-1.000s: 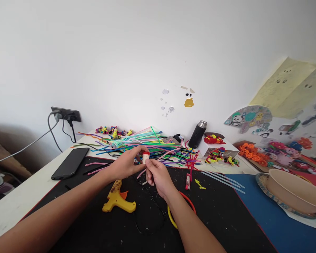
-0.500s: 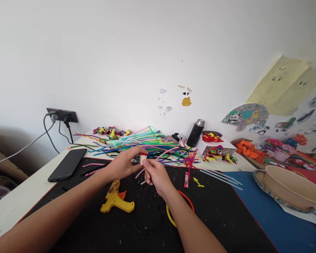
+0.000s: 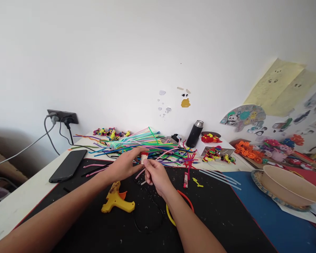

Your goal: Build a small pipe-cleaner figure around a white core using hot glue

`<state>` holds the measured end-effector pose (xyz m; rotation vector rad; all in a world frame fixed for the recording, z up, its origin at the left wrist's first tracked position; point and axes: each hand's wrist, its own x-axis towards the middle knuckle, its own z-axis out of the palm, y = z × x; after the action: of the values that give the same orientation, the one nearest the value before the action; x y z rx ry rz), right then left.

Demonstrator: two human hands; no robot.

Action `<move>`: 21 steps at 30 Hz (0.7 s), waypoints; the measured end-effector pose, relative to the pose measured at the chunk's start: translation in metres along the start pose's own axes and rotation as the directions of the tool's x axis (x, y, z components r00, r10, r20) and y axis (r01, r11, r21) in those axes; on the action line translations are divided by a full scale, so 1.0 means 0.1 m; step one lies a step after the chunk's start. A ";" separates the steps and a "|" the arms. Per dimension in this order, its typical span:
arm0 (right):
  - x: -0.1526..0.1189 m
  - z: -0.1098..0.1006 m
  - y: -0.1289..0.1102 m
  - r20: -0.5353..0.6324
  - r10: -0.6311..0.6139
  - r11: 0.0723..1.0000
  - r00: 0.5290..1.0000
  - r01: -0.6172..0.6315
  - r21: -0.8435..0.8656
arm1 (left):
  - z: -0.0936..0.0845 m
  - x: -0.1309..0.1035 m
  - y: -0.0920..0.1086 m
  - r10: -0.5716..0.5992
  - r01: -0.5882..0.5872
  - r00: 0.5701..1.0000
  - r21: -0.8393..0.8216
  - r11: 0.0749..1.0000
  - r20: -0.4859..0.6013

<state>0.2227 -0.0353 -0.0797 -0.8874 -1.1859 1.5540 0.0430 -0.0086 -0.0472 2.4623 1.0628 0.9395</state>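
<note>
My left hand [image 3: 124, 164] is closed, with thumb and fingers gripping a small white piece with a red top [image 3: 144, 159]. From the right, my right hand [image 3: 157, 175] pinches the lower end of the same piece; its curled fingers hide what else may be in them. Both hands are above the black mat [image 3: 213, 214], in front of a pile of coloured pipe cleaners [image 3: 147, 142]. On the mat below my left wrist lies a yellow glue gun [image 3: 118, 203] with an orange trigger. A red and yellow ring [image 3: 191, 202] is partly hidden under my right forearm.
Beside the mat's left edge is a black phone [image 3: 68, 166]. A black thermos [image 3: 195, 135] and a white box [image 3: 228, 146] stand by the wall. Right of my hands lie a small pink-red object [image 3: 185, 180], yellow bits [image 3: 197, 182] and translucent sticks [image 3: 221, 178]. Farther right sits a beige bowl [image 3: 289, 182].
My head view has shifted slightly. Both hands keep nearly the same place, and a little more of the white piece and its red top shows between the fingers.
</note>
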 end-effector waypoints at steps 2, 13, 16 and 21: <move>0.00 0.00 -0.01 0.001 -0.001 1.000 1.000 0.001 -0.006 | 0.00 0.00 0.01 -0.017 0.017 1.000 -0.001 1.000 -0.001; 0.00 0.00 -0.01 -0.013 -0.013 1.000 1.000 0.014 0.004 | -0.03 0.01 0.04 0.022 -0.022 1.000 0.044 0.999 -0.006; 0.01 -0.02 -0.01 -0.013 -0.013 1.000 1.000 0.013 -0.003 | -0.02 0.01 0.02 0.005 -0.004 1.000 0.051 0.999 -0.018; 0.01 -0.04 -0.02 -0.004 -0.012 1.000 1.000 0.012 -0.014 | 0.01 0.02 -0.01 -0.040 0.040 0.999 0.000 0.999 -0.026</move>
<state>0.2264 -0.0328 -0.0791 -0.8912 -1.1984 1.5352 0.0442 -0.0068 -0.0475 2.4264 1.1163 0.9616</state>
